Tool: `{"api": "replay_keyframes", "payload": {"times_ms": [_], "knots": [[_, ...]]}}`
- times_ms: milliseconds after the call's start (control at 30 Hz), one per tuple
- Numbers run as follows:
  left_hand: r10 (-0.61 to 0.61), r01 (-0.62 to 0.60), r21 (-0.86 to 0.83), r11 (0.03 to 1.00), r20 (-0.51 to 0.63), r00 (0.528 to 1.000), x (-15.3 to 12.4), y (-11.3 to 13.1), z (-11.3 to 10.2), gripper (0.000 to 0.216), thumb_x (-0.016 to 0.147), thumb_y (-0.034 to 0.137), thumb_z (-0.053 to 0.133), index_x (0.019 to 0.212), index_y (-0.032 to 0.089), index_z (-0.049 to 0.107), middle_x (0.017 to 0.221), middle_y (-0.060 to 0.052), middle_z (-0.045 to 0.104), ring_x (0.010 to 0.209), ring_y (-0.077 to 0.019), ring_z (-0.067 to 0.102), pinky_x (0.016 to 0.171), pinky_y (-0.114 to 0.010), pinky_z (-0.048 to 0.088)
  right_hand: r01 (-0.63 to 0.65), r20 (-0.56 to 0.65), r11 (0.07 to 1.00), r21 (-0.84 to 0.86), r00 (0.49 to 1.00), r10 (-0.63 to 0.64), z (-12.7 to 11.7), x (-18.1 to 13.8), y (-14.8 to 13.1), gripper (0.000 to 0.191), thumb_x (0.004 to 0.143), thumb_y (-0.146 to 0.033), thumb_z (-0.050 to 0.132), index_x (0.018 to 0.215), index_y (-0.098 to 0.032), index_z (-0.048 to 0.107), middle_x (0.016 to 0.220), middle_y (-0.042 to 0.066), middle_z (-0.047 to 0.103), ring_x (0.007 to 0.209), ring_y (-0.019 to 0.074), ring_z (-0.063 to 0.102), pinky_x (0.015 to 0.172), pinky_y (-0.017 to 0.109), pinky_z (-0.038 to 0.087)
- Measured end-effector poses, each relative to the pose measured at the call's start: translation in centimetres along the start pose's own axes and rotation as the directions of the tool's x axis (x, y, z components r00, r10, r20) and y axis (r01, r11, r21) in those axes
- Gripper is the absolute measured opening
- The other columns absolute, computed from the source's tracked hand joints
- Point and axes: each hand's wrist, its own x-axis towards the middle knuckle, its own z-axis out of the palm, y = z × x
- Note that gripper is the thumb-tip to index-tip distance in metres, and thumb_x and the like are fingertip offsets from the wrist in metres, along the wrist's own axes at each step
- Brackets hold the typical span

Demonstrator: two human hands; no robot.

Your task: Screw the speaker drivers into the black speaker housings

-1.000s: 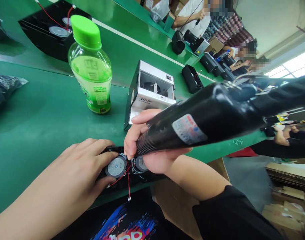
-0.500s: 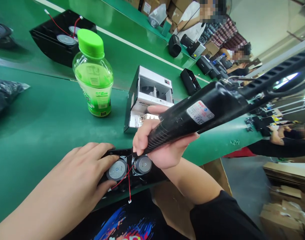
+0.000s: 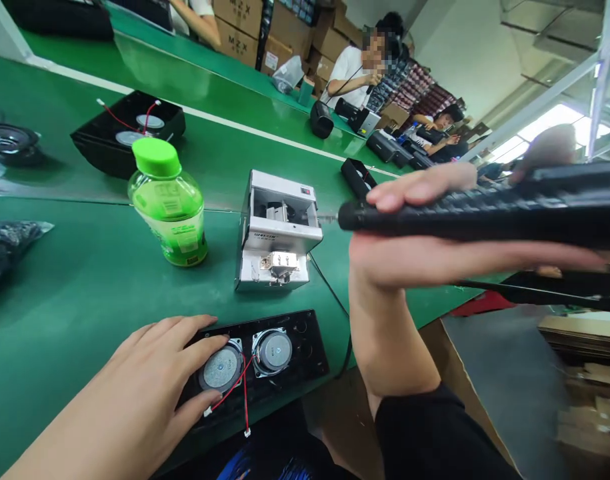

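Note:
My left hand grips the left round speaker between thumb and fingers, holding down the black panel it sits in. A second speaker is beside it, and red wires with white plugs hang over the panel's front. In my right hand is a black electric screwdriver, held almost level, blurred at its rear. Its bit points left, at the right side of the white screw feeder.
Left of the feeder stands a green-capped bottle. Further back are a black speaker housing and a loose speaker. A plastic bag lies at the left. A black cable runs beside the feeder. Co-workers sit across the green table.
My right hand has lifted the screwdriver off the panel and swung it up to the feeder, tilting it level. My left hand stays on the speaker. The view has shifted.

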Motion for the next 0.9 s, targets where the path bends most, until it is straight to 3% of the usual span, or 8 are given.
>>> {"api": "replay_keyframes", "payload": {"times_ms": [33, 167, 233, 300, 433, 633, 767, 900], "knots": [[0.004, -0.004, 0.008, 1.0, 0.006, 1.0, 0.0, -0.2, 0.0, 0.045, 0.105, 0.047, 0.084, 0.15, 0.047, 0.087, 0.162, -0.007, 0.087, 0.138, -0.0457, 0.087, 0.115, -0.07, 0.07, 0.04, -0.018, 0.999, -0.027, 0.999, -0.04, 0.2, 0.4, 1.3, 0.079, 0.133, -0.075, 0.024, 0.118, -0.038, 0.093, 0.078, -0.004, 0.068, 0.058, 0.0126, 0.072, 0.061, 0.025, 0.057], [-0.003, 0.002, 0.023, 1.0, 0.03, 1.0, -0.3, -0.5, 0.0, 0.043, 0.107, 0.05, 0.084, 0.15, 0.046, 0.086, 0.16, -0.009, 0.087, 0.137, -0.0444, 0.086, 0.114, -0.067, 0.072, -0.16, 0.05, 0.976, -0.145, 0.984, 0.169, 0.6, 1.1, 3.8, 0.063, 0.123, -0.093, 0.057, 0.124, -0.035, 0.083, 0.079, -0.005, 0.062, 0.059, 0.0147, 0.06, 0.058, 0.027, 0.056], [-0.01, 0.009, 0.019, 1.0, 0.037, 0.999, -0.4, -0.5, 0.0, 0.044, 0.108, 0.049, 0.085, 0.151, 0.046, 0.085, 0.16, -0.009, 0.087, 0.139, -0.0437, 0.086, 0.116, -0.066, 0.072, -0.13, 0.015, 0.988, -0.079, 0.991, 0.132, 0.3, 1.2, 2.5, 0.06, 0.126, -0.09, 0.052, 0.127, -0.037, 0.081, 0.079, -0.006, 0.058, 0.059, 0.0136, 0.059, 0.059, 0.025, 0.054], [-0.008, 0.008, 0.011, 1.0, 0.041, 0.999, -0.6, -0.5, 0.0, 0.044, 0.108, 0.049, 0.084, 0.153, 0.047, 0.083, 0.161, -0.009, 0.087, 0.141, -0.0434, 0.085, 0.117, -0.067, 0.072, -0.14, 0.085, 0.99, -0.025, 0.986, 0.142, -0.3, 1.2, 0.4, 0.051, 0.125, -0.086, 0.06, 0.131, -0.04, 0.081, 0.078, -0.006, 0.061, 0.057, 0.013, 0.063, 0.058, 0.025, 0.055], [-0.004, 0.004, -0.002, 1.0, 0.052, 0.999, -0.4, -0.5, -0.1, 0.044, 0.109, 0.049, 0.083, 0.153, 0.047, 0.083, 0.165, -0.008, 0.086, 0.143, -0.0427, 0.085, 0.119, -0.067, 0.071, -0.401, 0.288, 0.913, -0.081, 0.867, 0.407, -1.6, -0.5, -1.9, 0.061, 0.106, -0.094, 0.091, 0.128, -0.037, 0.083, 0.068, -0.008, 0.072, 0.048, 0.0189, 0.066, 0.049, 0.033, 0.061], [-0.011, 0.012, -0.003, 1.0, 0.043, 0.999, 0.1, -0.1, -0.4, 0.043, 0.108, 0.053, 0.084, 0.15, 0.046, 0.086, 0.163, -0.008, 0.086, 0.137, -0.0429, 0.086, 0.115, -0.066, 0.071, -0.475, 0.314, 0.865, -0.162, 0.806, 0.501, -1.2, -3.5, 0.9, 0.078, 0.101, -0.113, 0.073, 0.113, -0.037, 0.078, 0.06, -0.01, 0.069, 0.038, 0.0183, 0.054, 0.041, 0.033, 0.047], [-0.017, 0.017, -0.02, 1.0, 0.025, 1.0, 0.5, 0.4, -0.8, 0.043, 0.103, 0.053, 0.088, 0.146, 0.046, 0.089, 0.158, -0.007, 0.088, 0.133, -0.0421, 0.087, 0.114, -0.065, 0.072, -0.569, 0.25, 0.8, -0.188, 0.76, 0.6, -0.7, -3.5, 1.2, 0.09, 0.087, -0.118, 0.083, 0.124, -0.036, 0.077, 0.059, -0.011, 0.069, 0.04, 0.019, 0.056, 0.042, 0.034, 0.046], [-0.009, 0.01, -0.017, 1.0, 0.006, 1.0, 0.8, 0.8, -1.1, 0.039, 0.102, 0.049, 0.087, 0.141, 0.045, 0.088, 0.156, -0.005, 0.089, 0.13, -0.0411, 0.087, 0.108, -0.066, 0.071, -0.671, 0.191, 0.734, -0.108, 0.71, 0.677, -1.3, -3.9, -0.6, 0.084, 0.09, -0.108, 0.091, 0.128, -0.035, 0.079, 0.06, -0.012, 0.072, 0.039, 0.0186, 0.057, 0.04, 0.032, 0.05]]}}
